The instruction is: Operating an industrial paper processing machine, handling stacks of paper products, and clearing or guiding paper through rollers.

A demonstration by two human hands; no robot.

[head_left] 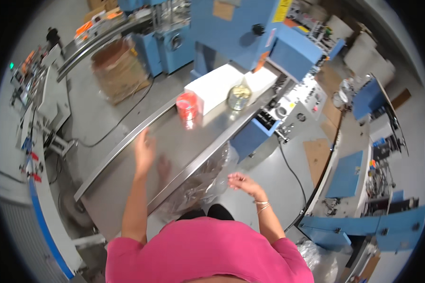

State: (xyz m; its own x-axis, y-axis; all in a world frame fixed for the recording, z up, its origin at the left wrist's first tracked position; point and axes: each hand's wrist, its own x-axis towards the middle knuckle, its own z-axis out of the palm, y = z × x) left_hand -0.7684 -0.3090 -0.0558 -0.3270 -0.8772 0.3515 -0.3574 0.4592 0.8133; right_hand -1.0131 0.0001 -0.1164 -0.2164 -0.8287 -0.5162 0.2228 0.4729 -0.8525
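Observation:
My left hand (145, 150) is raised over the metal chute (132, 181), near its left rail. It holds nothing, and its slightly blurred fingers are loosely apart. To the right of the chute, my right hand (246, 184) hangs in the air, empty, with loosely bent fingers and a bracelet at the wrist. Beyond my left hand, a red item in clear wrap (187, 104) stands at the near end of the white belt (217, 87). Farther right, a clear-wrapped item with a gold-coloured top (239, 97) stands by the belt. Neither hand touches these items.
A large blue machine (229, 35) rises over the belt's far end. Clear plastic film (205, 181) hangs by the chute's right side. An open cardboard box (119, 70) stands on the floor at the far left. A black cable (295, 167) crosses the floor on the right.

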